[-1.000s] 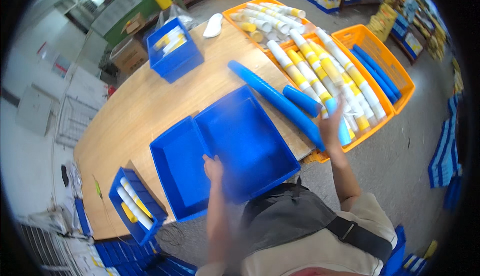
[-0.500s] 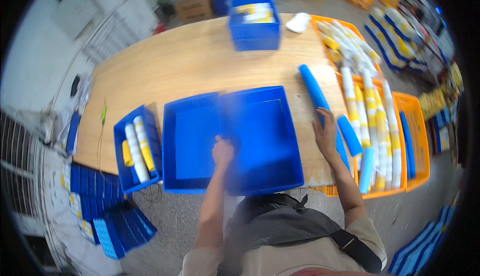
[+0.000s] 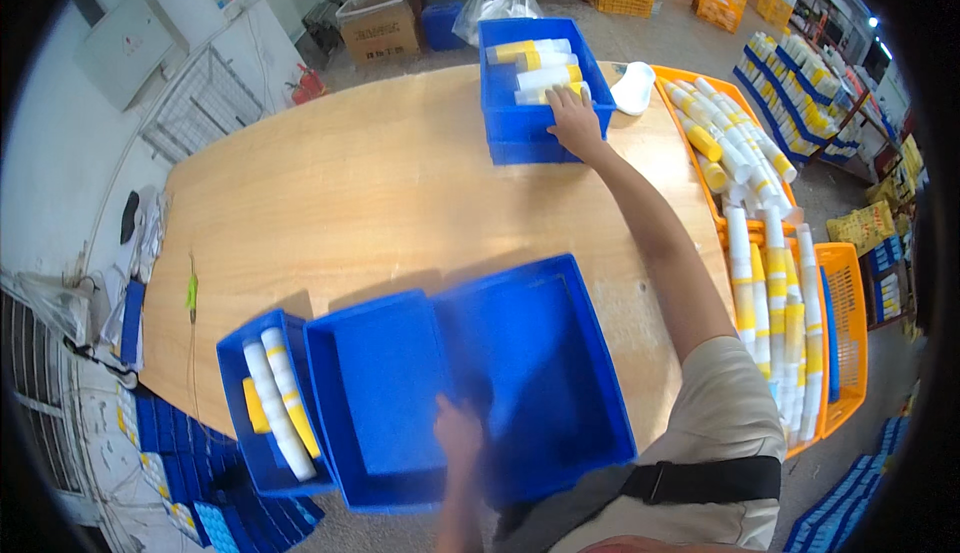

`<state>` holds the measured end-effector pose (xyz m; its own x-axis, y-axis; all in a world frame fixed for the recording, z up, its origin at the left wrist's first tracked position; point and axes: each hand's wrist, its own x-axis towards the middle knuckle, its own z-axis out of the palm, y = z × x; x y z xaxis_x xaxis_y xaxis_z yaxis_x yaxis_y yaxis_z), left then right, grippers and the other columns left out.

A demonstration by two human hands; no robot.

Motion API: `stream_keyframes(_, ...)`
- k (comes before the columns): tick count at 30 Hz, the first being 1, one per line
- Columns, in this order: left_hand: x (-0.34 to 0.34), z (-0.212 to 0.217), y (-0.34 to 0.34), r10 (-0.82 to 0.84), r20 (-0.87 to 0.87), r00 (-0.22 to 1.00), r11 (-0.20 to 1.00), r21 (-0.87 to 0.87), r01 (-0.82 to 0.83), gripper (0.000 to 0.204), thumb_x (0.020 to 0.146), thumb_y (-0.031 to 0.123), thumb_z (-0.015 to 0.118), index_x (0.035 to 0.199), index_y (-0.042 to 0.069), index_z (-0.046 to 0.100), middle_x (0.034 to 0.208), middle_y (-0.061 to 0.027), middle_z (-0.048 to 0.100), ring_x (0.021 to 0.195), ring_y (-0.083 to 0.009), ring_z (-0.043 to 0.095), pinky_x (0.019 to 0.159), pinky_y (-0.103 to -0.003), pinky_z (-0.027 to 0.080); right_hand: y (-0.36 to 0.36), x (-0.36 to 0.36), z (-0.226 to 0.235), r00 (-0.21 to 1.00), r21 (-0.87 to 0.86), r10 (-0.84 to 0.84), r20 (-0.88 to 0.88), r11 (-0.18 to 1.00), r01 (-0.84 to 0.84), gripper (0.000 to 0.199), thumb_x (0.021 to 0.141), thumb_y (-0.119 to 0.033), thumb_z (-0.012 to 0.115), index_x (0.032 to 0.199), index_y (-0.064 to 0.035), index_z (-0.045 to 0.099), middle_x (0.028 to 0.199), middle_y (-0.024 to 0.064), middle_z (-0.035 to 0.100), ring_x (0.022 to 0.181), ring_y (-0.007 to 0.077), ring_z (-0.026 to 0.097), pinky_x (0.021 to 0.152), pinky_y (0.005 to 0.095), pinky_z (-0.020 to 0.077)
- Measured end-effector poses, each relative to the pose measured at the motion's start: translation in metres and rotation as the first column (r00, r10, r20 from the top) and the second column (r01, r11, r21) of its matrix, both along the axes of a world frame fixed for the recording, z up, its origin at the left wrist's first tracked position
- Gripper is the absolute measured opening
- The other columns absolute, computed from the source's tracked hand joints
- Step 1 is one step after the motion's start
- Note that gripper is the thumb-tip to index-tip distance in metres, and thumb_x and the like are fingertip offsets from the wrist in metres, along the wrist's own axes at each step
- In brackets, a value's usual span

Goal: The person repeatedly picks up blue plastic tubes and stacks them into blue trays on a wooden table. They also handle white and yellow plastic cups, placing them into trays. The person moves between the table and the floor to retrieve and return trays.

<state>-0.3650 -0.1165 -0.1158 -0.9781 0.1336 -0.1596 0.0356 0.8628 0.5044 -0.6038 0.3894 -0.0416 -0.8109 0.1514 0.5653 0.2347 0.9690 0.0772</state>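
Observation:
My left hand (image 3: 460, 428) is over the two large blue bins side by side, at the seam between the left bin (image 3: 390, 373) and the right bin (image 3: 560, 353). Its fingers look curled, and a dark smear on the picture hides what they hold, if anything. My right arm reaches far across the table. The right hand (image 3: 577, 125) rests on the near rim of a far blue bin (image 3: 540, 153), fingers spread and reaching over the edge beside white and yellow tubes (image 3: 548, 77). A white scoop-shaped thing (image 3: 634, 89) lies just right of that bin.
A narrow blue bin (image 3: 262, 453) with white and yellow tubes stands at the near left. Orange crates (image 3: 848, 353) full of similar tubes line the table's right edge. A green-handled tool (image 3: 192, 291) with a cord lies on the wooden table (image 3: 330, 183).
My right hand has moved from the blue tube at the table's right side to the far blue bin. My arm now crosses where that tube lay. The view has shifted; my left hand stays over the bins.

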Motion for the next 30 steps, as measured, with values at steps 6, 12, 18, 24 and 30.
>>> stream_keyframes(6, -0.005, -0.006, 0.000, -0.049, -0.082, 0.995, 0.999, 0.009, 0.050, 0.040, 0.097, 0.020, 0.060, 0.120, -0.009, 0.046, 0.073, -0.0311, 0.065, 0.069, -0.0521, 0.063, 0.066, -0.059, 0.047, 0.031, -0.044, 0.006, 0.986, -0.063, -0.046, 0.159, 0.996, 0.057, 0.030, 0.075, -0.024, 0.083, 0.100, -0.0155, 0.070, 0.095, 0.0079, 0.070, 0.095, 0.0281, 0.069, 0.080, 0.0442, 0.0550)
stream_keyframes(12, -0.030, -0.021, -0.043, -0.124, -0.130, 0.984, 0.992, -0.014, 0.124, 0.039, 0.097, 0.019, 0.061, 0.121, -0.008, 0.047, 0.072, -0.0293, 0.064, 0.069, -0.0523, 0.062, 0.063, -0.059, 0.046, -0.014, 0.153, 0.082, 0.976, -0.177, 0.202, 0.079, 0.967, -0.186, 0.035, 0.072, -0.023, 0.082, 0.098, -0.0074, 0.066, 0.095, 0.0138, 0.068, 0.097, 0.0370, 0.065, 0.080, 0.0458, 0.0517)
stream_keyframes(18, -0.057, -0.025, -0.120, -0.220, -0.083, 0.972, 0.975, -0.060, 0.215, 0.038, 0.097, 0.022, 0.062, 0.119, -0.005, 0.046, 0.081, -0.0297, 0.068, 0.078, -0.0502, 0.067, 0.071, -0.057, 0.050, -0.162, 0.434, 0.110, 0.948, -0.291, 0.259, 0.186, 0.936, -0.198, 0.028, 0.070, -0.010, 0.071, 0.095, -0.0063, 0.058, 0.095, 0.0143, 0.058, 0.096, 0.0375, 0.058, 0.077, 0.0455, 0.0471)
stream_keyframes(24, -0.059, -0.026, -0.166, -0.263, -0.141, 0.954, 0.963, -0.089, 0.253, 0.036, 0.097, 0.020, 0.062, 0.118, -0.006, 0.047, 0.085, -0.0300, 0.069, 0.082, -0.0503, 0.067, 0.073, -0.057, 0.050, -0.301, 0.568, 0.079, 0.939, -0.387, 0.194, 0.284, 0.919, -0.073, 0.019, 0.070, -0.007, 0.071, 0.084, -0.0078, 0.058, 0.082, 0.0093, 0.055, 0.088, 0.0295, 0.060, 0.073, 0.0406, 0.0493)
stream_keyframes(30, -0.047, -0.035, -0.178, -0.262, -0.174, 0.949, 0.964, -0.083, 0.251, 0.041, 0.097, 0.020, 0.063, 0.123, -0.007, 0.048, 0.091, -0.0307, 0.070, 0.087, -0.0503, 0.068, 0.075, -0.056, 0.052, -0.375, 0.620, -0.008, 0.782, -0.434, 0.348, 0.518, 0.894, -0.110, 0.015, 0.078, -0.013, 0.071, 0.087, -0.0073, 0.061, 0.089, 0.0088, 0.059, 0.091, 0.0252, 0.062, 0.076, 0.0379, 0.0522)
